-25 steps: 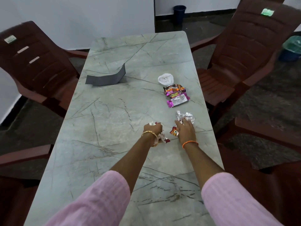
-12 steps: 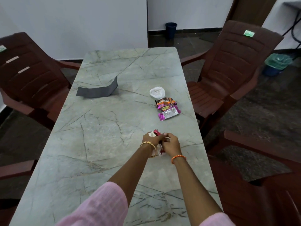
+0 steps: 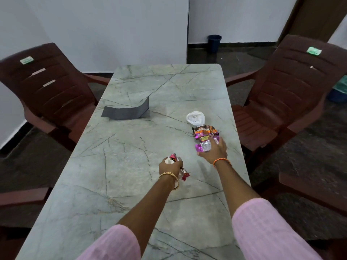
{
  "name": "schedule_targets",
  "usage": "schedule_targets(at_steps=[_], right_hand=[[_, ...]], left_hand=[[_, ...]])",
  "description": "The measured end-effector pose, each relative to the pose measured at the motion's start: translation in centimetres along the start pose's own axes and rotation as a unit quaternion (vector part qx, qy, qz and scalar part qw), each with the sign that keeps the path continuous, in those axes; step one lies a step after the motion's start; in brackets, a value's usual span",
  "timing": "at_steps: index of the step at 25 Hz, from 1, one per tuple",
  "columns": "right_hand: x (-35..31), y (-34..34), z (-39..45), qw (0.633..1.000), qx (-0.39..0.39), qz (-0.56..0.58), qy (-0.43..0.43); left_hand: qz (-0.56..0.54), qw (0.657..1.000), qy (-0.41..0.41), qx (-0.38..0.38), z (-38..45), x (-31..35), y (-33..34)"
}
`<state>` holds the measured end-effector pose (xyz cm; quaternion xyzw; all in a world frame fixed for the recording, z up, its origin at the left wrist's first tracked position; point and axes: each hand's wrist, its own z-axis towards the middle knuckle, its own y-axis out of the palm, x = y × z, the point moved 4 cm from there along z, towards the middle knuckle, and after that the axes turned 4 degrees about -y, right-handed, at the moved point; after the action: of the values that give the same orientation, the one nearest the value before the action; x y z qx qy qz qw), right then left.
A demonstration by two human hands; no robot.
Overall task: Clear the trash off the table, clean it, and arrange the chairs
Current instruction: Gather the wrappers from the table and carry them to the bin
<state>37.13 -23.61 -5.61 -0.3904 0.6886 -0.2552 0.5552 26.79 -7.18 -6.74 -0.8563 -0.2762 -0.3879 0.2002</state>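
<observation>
On the grey marble-patterned table (image 3: 131, 166), my left hand (image 3: 170, 167) grips a crumpled bundle of wrappers (image 3: 173, 158), red and silver bits sticking out both sides. My right hand (image 3: 214, 151) reaches farther right and lies over a pink wrapper (image 3: 203, 146), thumb at its near edge and fingers across its far side. Just beyond it lie an orange-brown Bourbon wrapper (image 3: 204, 130) and a crumpled white plastic piece (image 3: 195, 117). A folded grey cloth (image 3: 127, 112) sits at the middle left of the table.
Dark brown plastic chairs stand at the far left (image 3: 50, 91) and far right (image 3: 281, 102), with more chair arms near me at the left (image 3: 22, 197) and right (image 3: 309, 188). A dark blue bin (image 3: 214, 42) stands by the back wall; a green-lined bin (image 3: 339, 91) sits at the right edge.
My right hand picked up the silver and orange wrappers, brought them to my left hand, then moved forward and right onto the pink wrapper. My left hand's bundle grew.
</observation>
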Motion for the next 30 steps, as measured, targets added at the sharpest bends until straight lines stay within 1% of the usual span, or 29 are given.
schedule_targets(at_steps=[1,2,4,5,7,8,9,10,11,12,13,15,16,18,19,22,24,25,26,27,28,29,30], right_hand=[[0.4,1.2,-0.3,0.999,-0.01,-0.033,-0.015],[0.7,2.3,-0.8,0.999,0.008,-0.04,-0.03],[1.1,3.6,-2.8,0.993,0.107,-0.011,-0.041],[0.9,3.9,-3.7,0.988,0.149,-0.02,-0.045],[0.7,4.3,-5.2,0.98,0.188,-0.034,-0.058],[0.7,4.3,-5.8,0.979,0.195,-0.011,-0.053],[0.8,4.2,-6.4,0.977,0.204,0.042,-0.034],[1.0,4.0,-7.0,0.968,0.22,0.121,-0.005],[1.4,4.0,-7.6,0.95,0.234,0.205,0.027],[1.5,4.2,-8.2,0.932,0.229,0.277,0.054],[1.3,4.5,-8.6,0.921,0.2,0.328,0.068],[0.5,5.4,-9.0,0.917,0.101,0.383,0.054],[-0.1,5.6,-9.1,0.913,0.055,0.402,0.04],[-1.0,5.8,-9.2,0.893,-0.009,0.449,0.029],[-1.4,5.7,-9.1,0.882,-0.031,0.47,0.034],[-2.7,5.4,-8.2,0.858,-0.097,0.501,0.061],[-3.6,4.7,-6.5,0.845,-0.104,0.522,0.056],[-4.0,4.0,-5.2,0.849,-0.085,0.519,0.044],[-4.4,3.1,-3.7,0.867,-0.056,0.495,0.028],[-4.8,2.1,-1.9,0.9,-0.022,0.436,0.005],[-5.2,1.2,0.0,0.94,0.007,0.34,-0.024],[-5.7,0.5,1.9,0.973,0.02,0.223,-0.057],[-6.1,0.0,3.5,0.991,0.014,0.107,-0.084]], left_hand=[[0.0,1.0,0.0,0.006,0.3,0.0,-0.3],[0.001,1.0,-0.003,0.01,0.5,0.0,-0.4],[0.006,1.0,-0.014,0.002,0.3,-0.1,-0.2],[0.011,1.0,-0.015,-0.006,0.1,0.0,0.1],[0.023,0.999,-0.009,-0.025,-0.5,0.0,0.8],[0.025,0.999,-0.01,-0.035,-0.8,0.0,1.1],[0.022,0.999,-0.016,-0.044,-1.1,-0.1,1.2],[0.019,0.998,-0.025,-0.052,-1.3,-0.2,1.3],[0.013,0.998,-0.033,-0.06,-1.4,-0.3,1.4],[0.004,0.997,-0.041,-0.072,-1.5,-0.6,1.6],[-0.007,0.995,-0.048,-0.088,-1.6,-0.7,1.7],[-0.013,0.992,-0.05,-0.119,-2.0,-0.9,2.0],[0.002,0.992,-0.042,-0.122,-1.9,-0.9,2.0],[0.033,0.994,-0.027,-0.102,-1.7,-0.8,1.6],[0.03,0.995,-0.028,-0.09,-1.7,-0.6,1.3],[-0.039,0.993,-0.07,-0.081,-1.2,0.2,0.7],[-0.054,0.993,-0.064,-0.078,-0.4,2.0,0.4],[-0.059,0.994,-0.051,-0.071,0.3,3.2,0.3],[-0.059,0.995,-0.041,-0.063,1.1,4.6,0.1],[-0.058,0.996,-0.031,-0.055,1.9,6.0,0.0],[-0.052,0.997,-0.02,-0.048,2.8,7.3,-0.2],[-0.044,0.998,-0.01,-0.043,3.7,8.3,-0.4],[-0.035,0.999,-0.002,-0.038,4.5,9.1,-0.5]])
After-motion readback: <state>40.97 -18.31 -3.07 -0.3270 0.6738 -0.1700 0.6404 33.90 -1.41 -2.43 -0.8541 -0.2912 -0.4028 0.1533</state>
